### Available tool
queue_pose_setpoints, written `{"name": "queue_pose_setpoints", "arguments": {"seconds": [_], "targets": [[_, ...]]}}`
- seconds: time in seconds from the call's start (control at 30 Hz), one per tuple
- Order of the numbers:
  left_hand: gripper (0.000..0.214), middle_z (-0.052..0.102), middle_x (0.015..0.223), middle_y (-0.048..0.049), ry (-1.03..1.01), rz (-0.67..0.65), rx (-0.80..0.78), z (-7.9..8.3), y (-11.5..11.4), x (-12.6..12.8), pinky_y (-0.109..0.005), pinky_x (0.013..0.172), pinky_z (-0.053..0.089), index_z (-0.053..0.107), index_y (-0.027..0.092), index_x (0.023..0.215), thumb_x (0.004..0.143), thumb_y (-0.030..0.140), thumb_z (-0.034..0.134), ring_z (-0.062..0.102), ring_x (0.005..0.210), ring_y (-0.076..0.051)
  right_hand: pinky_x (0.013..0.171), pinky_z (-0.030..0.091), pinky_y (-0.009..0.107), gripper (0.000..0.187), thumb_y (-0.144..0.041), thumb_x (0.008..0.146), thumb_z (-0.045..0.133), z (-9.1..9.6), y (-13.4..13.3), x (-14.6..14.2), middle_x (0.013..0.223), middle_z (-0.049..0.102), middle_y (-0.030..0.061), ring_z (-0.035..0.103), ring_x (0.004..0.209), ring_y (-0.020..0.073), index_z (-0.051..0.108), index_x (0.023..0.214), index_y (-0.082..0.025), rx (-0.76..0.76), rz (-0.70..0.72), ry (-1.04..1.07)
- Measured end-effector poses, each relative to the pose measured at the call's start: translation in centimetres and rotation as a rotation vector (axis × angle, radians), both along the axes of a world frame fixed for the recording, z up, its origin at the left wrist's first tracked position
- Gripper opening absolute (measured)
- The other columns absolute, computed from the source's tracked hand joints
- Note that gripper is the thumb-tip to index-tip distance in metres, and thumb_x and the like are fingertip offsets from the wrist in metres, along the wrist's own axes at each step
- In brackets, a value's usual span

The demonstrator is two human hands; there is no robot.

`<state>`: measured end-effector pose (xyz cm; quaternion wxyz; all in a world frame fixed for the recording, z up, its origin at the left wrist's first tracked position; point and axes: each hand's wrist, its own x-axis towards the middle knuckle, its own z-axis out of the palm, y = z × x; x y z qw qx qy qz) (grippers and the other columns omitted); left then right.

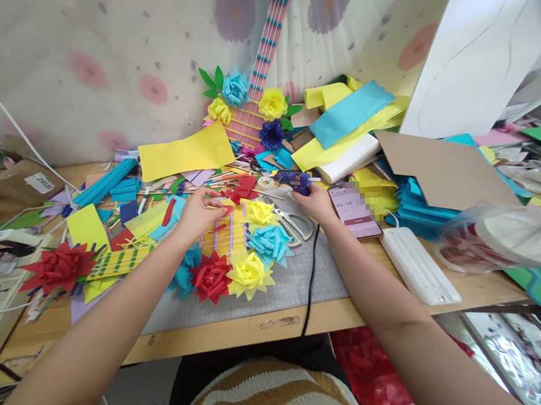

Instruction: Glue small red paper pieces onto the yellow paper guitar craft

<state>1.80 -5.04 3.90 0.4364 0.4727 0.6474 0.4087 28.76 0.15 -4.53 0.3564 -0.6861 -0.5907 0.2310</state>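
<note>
My left hand (200, 215) is closed in a pinch over the paper guitar's yellow body (238, 220), with a small red paper piece (228, 210) at its fingertips. Red, yellow and blue paper flowers ring that body, among them a red flower (212, 277) and a light blue flower (270, 244). My right hand (316, 202) is wrapped round the handle of a blue glue gun (292, 179), whose nozzle points right. Its black cord (314, 274) runs over the table's front edge. Scissors (295, 224) lie between the guitar and my right wrist.
A grey cutting mat (300, 285) lies under the guitar. A phone (353, 211) and white power strip (420, 265) sit to the right. Coloured paper scraps and sticks cover the back. A finished pink paper guitar (260, 72) leans against the wall; cardboard (441, 167) lies right.
</note>
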Motion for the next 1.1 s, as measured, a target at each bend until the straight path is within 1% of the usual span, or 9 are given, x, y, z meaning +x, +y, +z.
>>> {"name": "queue_pose_setpoints", "arguments": {"seconds": [0.17,0.3,0.4,0.47,0.57,0.67,0.9,1.03,1.1], "targets": [[0.041,0.061,0.060,0.0083,-0.023,-0.007,-0.003,0.5,-0.1,0.5,-0.024,0.056,0.055,0.049,0.017,0.085,0.058,-0.003,0.072,0.067,0.054,-0.013,0.078,0.051,0.040,0.041,-0.042,0.074,0.062,-0.5,-0.1,0.0,0.082,0.071,0.0098,0.065,0.081,0.0276,0.070,0.101,-0.013,-0.043,-0.033,-0.003],[0.036,0.059,0.059,0.0085,-0.015,-0.008,0.007,0.7,0.1,0.7,-0.024,0.057,0.056,0.049,0.017,0.084,0.062,-0.002,0.069,0.067,0.054,-0.012,0.080,0.051,0.041,0.039,-0.041,0.072,0.062,-0.8,-0.1,0.1,0.083,0.070,0.0096,0.064,0.081,0.0269,0.069,0.099,-0.013,-0.013,-0.061,0.028],[0.035,0.059,0.058,0.0087,0.012,-0.015,0.023,0.6,0.3,0.7,-0.025,0.056,0.056,0.050,0.018,0.086,0.062,0.001,0.070,0.066,0.054,-0.013,0.078,0.051,0.040,0.037,-0.043,0.069,0.062,-0.9,0.1,0.1,0.079,0.070,0.0083,0.063,0.079,0.0255,0.068,0.091,-0.014,0.046,-0.086,0.119],[0.036,0.060,0.058,0.0084,0.034,-0.028,0.047,0.6,0.4,0.8,-0.025,0.055,0.055,0.050,0.018,0.087,0.061,0.004,0.071,0.064,0.053,-0.013,0.071,0.051,0.037,0.037,-0.047,0.066,0.064,-0.6,0.0,0.0,0.074,0.068,0.0059,0.062,0.072,0.0221,0.066,0.086,-0.016,0.087,-0.082,0.254],[0.035,0.061,0.058,0.0074,0.055,-0.049,0.068,0.6,0.3,1.1,-0.025,0.054,0.053,0.051,0.018,0.087,0.062,0.006,0.072,0.063,0.054,-0.013,0.057,0.046,0.029,0.039,-0.053,0.063,0.068,0.4,-0.5,-0.3,0.065,0.063,0.0010,0.055,0.058,0.0150,0.062,0.081,-0.019,0.106,0.009,0.498],[0.036,0.062,0.057,0.0069,0.046,-0.066,0.075,0.6,0.3,1.5,-0.025,0.056,0.053,0.050,0.019,0.086,0.060,0.007,0.073,0.063,0.055,-0.013,0.051,0.042,0.026,0.041,-0.057,0.061,0.073,1.6,-1.5,-0.7,0.057,0.058,-0.0016,0.048,0.052,0.0109,0.061,0.073,-0.020,0.089,0.161,0.618],[0.044,0.065,0.062,0.0061,0.019,-0.113,0.068,0.2,0.5,2.3,-0.026,0.061,0.053,0.051,0.020,0.093,0.058,0.010,0.075,0.066,0.059,-0.014,0.047,0.037,0.025,0.049,-0.063,0.057,0.077,2.5,-2.6,-1.0,0.056,0.057,-0.0013,0.044,0.049,0.0088,0.064,0.070,-0.018,0.038,0.358,0.610],[0.052,0.066,0.066,0.0044,0.037,-0.136,0.066,0.1,0.3,2.3,-0.028,0.064,0.053,0.054,0.020,0.104,0.058,0.011,0.077,0.069,0.067,-0.017,0.049,0.040,0.025,0.050,-0.062,0.056,0.079,2.5,-2.8,-0.8,0.057,0.057,-0.0019,0.042,0.049,0.0081,0.065,0.072,-0.017,0.008,0.388,0.580],[0.053,0.067,0.067,0.0036,0.094,-0.146,0.081,0.1,0.2,2.2,-0.028,0.065,0.053,0.056,0.021,0.107,0.059,0.013,0.077,0.070,0.069,-0.018,0.052,0.044,0.027,0.051,-0.062,0.055,0.079,2.4,-2.8,-0.6,0.060,0.061,-0.0005,0.047,0.052,0.0097,0.067,0.075,-0.017,-0.006,0.399,0.542]]}}
